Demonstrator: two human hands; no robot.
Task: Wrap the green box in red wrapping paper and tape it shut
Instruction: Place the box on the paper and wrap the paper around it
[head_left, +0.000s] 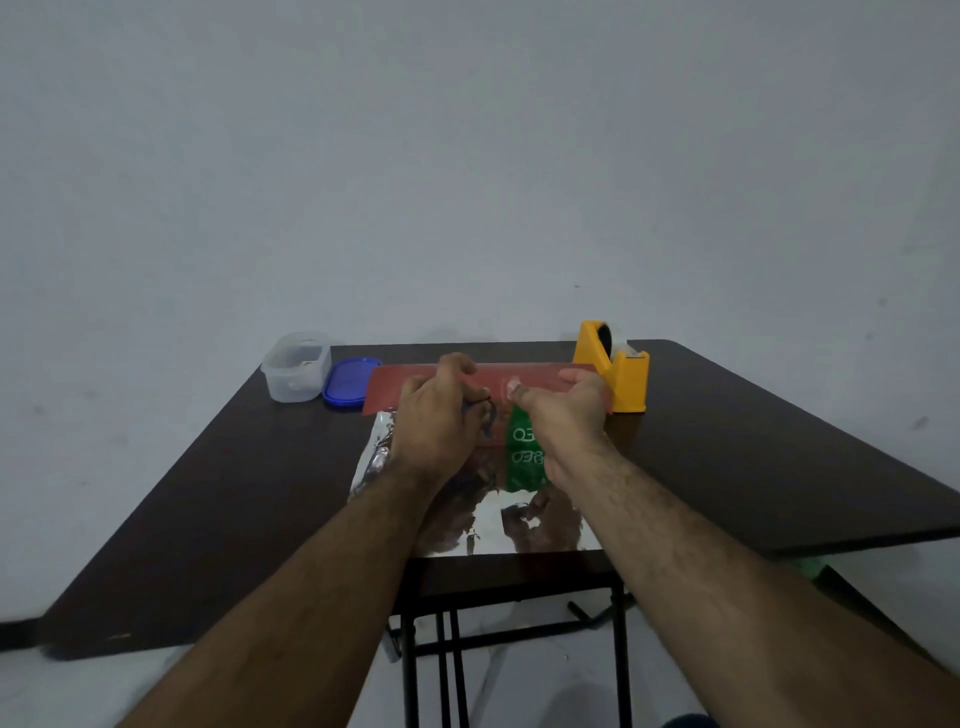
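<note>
The green box (523, 457) with white lettering lies on the sheet of wrapping paper, whose silver inner side (488, 525) faces up near me. The far part of the sheet shows its red side (535, 378), lifted and folded toward the box. My left hand (434, 423) grips the red flap's edge with curled fingers and covers the left part of the box. My right hand (563, 408) holds the flap on the right, thumb on top of the red paper. A yellow tape dispenser (618, 371) stands just right of my right hand.
A clear plastic container (296, 366) and its blue lid (350, 382) sit at the dark table's (208, 493) far left. The table's front edge is close to me, with black metal legs (441, 649) below. A plain grey wall stands behind.
</note>
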